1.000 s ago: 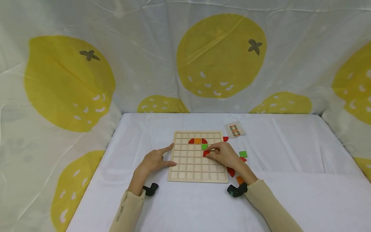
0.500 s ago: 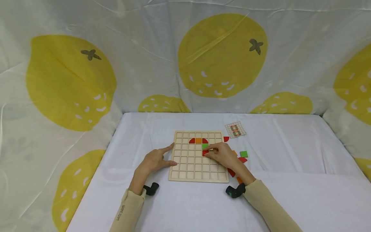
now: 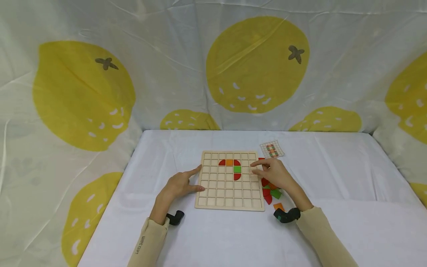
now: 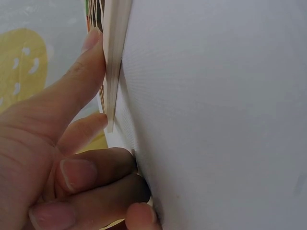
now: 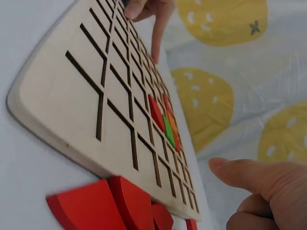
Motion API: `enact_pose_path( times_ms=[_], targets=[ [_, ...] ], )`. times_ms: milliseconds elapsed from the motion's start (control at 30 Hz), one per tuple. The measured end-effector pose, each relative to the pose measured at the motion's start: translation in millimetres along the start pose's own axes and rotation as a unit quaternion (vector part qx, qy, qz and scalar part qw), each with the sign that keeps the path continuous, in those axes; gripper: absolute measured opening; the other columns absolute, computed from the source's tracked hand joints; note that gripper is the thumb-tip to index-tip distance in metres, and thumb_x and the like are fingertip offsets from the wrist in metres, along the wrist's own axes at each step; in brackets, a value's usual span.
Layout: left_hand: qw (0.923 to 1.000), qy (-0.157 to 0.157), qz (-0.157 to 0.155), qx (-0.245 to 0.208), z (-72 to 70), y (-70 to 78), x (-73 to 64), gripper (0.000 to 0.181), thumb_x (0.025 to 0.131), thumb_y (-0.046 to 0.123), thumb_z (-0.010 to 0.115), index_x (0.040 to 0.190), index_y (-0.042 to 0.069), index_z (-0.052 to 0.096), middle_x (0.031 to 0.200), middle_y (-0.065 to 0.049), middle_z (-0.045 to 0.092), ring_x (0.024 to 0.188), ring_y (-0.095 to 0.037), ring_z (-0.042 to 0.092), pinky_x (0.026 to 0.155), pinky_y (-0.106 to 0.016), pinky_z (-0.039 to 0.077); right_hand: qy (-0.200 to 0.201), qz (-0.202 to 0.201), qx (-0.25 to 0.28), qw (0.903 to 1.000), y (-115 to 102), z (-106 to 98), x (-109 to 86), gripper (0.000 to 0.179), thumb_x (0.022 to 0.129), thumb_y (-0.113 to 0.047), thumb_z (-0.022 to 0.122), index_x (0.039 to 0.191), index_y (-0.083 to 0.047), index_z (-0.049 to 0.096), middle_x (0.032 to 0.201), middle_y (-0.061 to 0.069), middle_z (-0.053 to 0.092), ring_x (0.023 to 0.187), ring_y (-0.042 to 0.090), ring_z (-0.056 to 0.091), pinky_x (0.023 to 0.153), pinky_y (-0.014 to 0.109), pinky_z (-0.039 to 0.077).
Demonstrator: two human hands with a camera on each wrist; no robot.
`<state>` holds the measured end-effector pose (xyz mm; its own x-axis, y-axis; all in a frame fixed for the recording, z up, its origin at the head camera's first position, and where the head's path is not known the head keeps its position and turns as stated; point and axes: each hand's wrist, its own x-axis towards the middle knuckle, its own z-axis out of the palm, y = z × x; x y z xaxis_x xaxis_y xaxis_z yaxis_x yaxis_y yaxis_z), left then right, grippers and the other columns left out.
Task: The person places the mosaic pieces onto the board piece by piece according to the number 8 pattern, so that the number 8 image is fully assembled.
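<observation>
My left hand (image 3: pixel 180 184) rests its thumb and index finger against the left edge of a wooden grid board (image 3: pixel 227 194); in the left wrist view the thumb (image 4: pixel 79 79) touches the board's side. Near the board's top, an orange square (image 3: pixel 229 162) sits between two red quarter-round tiles. A green square (image 3: pixel 237 169) lies below the right one, and another red quarter-round tile (image 3: pixel 237 177) below that. My right hand (image 3: pixel 277 172) hovers at the board's right edge, thumb and index finger apart, no tile showing between them.
Loose red, green and orange tiles (image 3: pixel 268 196) lie in a pile along the board's right side, partly under the right hand. A small pattern card (image 3: pixel 271 149) lies behind them. A lemon-print cloth (image 3: pixel 253 66) hangs behind the white-covered table (image 3: pixel 217 237).
My right hand has let go of the red quarter-round tile, which now lies in its cell under the green square, and has moved right to the board's edge. The left hand has stayed put.
</observation>
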<state>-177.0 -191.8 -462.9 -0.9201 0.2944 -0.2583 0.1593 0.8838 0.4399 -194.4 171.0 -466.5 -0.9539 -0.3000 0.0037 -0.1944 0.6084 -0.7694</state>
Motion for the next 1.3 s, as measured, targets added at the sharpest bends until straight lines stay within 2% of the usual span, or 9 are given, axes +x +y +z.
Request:
enact_pose_path(
  times_ms=[200,400,633,867,1300],
  targets=[
    [1.0,0.002,-0.003,-0.003,-0.3,1.3,-0.9,0.09,0.085,0.051,0.081,0.161,0.026,0.038,0.085,-0.007,0.07,0.075,-0.016,0.055,0.077,-0.038,0.049,0.022,0.035,-0.014,0.9991,16,-21,-9.2,0.026,0.092,-0.019,0.08,0.116,-0.01,0.079,0.062,-0.002,0.034,0.051,0.013,0.034,0.049,0.024,0.027],
    [1.0,-0.001,-0.008,-0.001,0.3,1.1,-0.9,0.09,0.085,0.052,0.081,0.161,0.027,0.039,0.093,-0.011,0.074,0.078,-0.016,0.056,0.076,-0.038,0.05,0.035,0.065,-0.029,0.9968,27,-31,-19.2,0.025,0.093,-0.02,0.079,0.115,-0.01,0.079,0.061,-0.003,0.031,0.053,0.013,0.031,0.05,0.025,0.025],
    [1.0,0.001,-0.007,0.004,0.1,0.2,-1.2,0.09,0.085,0.052,0.081,0.161,0.027,0.039,0.1,-0.014,0.075,0.079,-0.017,0.058,0.077,-0.04,0.051,0.038,0.105,-0.043,0.9928,38,-43,-29.3,0.029,0.093,-0.021,0.079,0.118,-0.009,0.078,0.063,-0.002,0.033,0.061,0.016,0.035,0.056,0.028,0.028],
    [1.0,0.0,-0.004,-0.002,0.0,0.7,-0.7,0.09,0.085,0.052,0.081,0.161,0.026,0.039,0.089,-0.011,0.073,0.076,-0.017,0.056,0.073,-0.036,0.048,0.036,0.103,-0.038,0.9933,48,-53,-34.4,0.031,0.091,-0.021,0.08,0.119,-0.007,0.077,0.064,-0.002,0.034,0.064,0.015,0.035,0.056,0.029,0.027],
    [1.0,0.004,-0.007,-0.003,1.0,0.8,-0.6,0.09,0.084,0.052,0.081,0.16,0.027,0.04,0.094,-0.012,0.073,0.078,-0.018,0.056,0.08,-0.041,0.051,0.039,0.106,-0.027,0.9932,47,-45,-26.7,0.032,0.093,-0.021,0.079,0.121,-0.007,0.076,0.063,-0.002,0.033,0.061,0.015,0.035,0.056,0.029,0.028]
  ],
)
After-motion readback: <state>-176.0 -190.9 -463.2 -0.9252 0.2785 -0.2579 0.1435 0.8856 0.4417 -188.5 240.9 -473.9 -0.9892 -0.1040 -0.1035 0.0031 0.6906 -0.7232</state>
